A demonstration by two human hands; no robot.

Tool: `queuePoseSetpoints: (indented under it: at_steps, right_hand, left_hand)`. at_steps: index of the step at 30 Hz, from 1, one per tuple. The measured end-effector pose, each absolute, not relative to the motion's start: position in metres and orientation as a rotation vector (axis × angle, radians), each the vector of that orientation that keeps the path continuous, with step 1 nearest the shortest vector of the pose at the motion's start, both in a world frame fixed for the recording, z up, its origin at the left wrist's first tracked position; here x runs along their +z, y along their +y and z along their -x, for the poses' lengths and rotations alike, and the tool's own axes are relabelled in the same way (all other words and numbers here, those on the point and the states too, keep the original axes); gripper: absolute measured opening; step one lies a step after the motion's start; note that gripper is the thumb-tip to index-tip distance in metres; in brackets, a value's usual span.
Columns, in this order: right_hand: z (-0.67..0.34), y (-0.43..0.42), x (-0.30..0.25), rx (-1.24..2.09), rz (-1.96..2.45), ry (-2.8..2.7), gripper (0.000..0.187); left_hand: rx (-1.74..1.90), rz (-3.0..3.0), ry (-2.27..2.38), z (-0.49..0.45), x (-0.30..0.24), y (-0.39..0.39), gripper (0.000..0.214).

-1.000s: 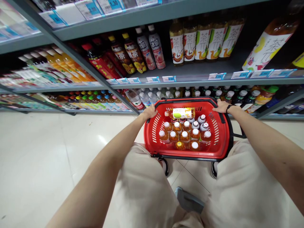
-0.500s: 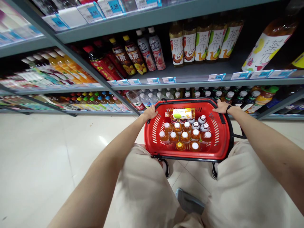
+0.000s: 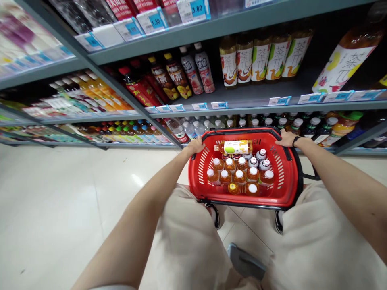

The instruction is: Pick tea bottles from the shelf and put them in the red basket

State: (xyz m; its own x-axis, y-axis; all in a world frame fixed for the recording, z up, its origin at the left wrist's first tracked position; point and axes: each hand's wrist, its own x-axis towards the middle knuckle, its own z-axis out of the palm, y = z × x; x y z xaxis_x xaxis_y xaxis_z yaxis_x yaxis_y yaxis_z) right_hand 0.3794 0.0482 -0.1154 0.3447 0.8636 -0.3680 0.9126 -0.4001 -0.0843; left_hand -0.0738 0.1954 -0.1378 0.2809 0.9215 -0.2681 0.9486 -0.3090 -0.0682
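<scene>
A red shopping basket (image 3: 287,189) sits on the floor between my knees, in front of the drink shelves. Inside it stand several orange tea bottles (image 3: 238,177) with white caps, and one bottle (image 3: 234,147) lies on its side at the far end. My left hand (image 3: 197,145) grips the basket's far left rim, fingers curled over it. My right hand (image 3: 286,138), with a dark band at the wrist, is closed over the far right rim.
Grey shelves (image 3: 242,98) full of bottled drinks run across the top, with blue price tags along their edges. White-capped bottles (image 3: 211,123) fill the lowest shelf just beyond the basket. Pale glossy floor tiles (image 3: 60,201) spread to the left. A grey object (image 3: 246,262) lies between my legs.
The view has shifted slightly, so the basket and shelves sit a little lower and to the right. Both hands keep the same hold on the basket rim.
</scene>
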Motion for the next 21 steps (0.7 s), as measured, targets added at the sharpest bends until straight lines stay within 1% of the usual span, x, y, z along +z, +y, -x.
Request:
queuePoseSetpoints:
  at_steps: [6,9,11,15,18,21]
  right_hand:
    - [-0.371,0.044,-0.11,-0.541,-2.466,1.616,0.067]
    - [-0.371,0.044,-0.11,-0.545,-2.458,1.633,0.064]
    - [-0.371,0.044,-0.111,-0.543,-2.459,1.64,0.062]
    - [-0.371,0.046,-0.112,-0.541,-2.467,1.626,0.063]
    - [-0.368,0.049,-0.112,-0.528,-2.486,1.567,0.07]
    - [-0.364,0.052,-0.114,-0.477,-2.529,1.517,0.075]
  left_hand:
    - [-0.423,-2.405,1.765,0.074,-0.125,0.199,0.056]
    - [-0.355,-2.429,1.776,0.072,-0.109,0.201,0.053]
    - [-0.23,-2.474,1.797,0.065,-0.095,0.202,0.05]
    - [0.137,-2.605,1.788,0.04,-0.056,0.204,0.04]
    - [0.39,-2.704,1.707,0.011,-0.022,0.21,0.037]
    - [0.57,-2.762,1.645,-0.022,0.008,0.225,0.033]
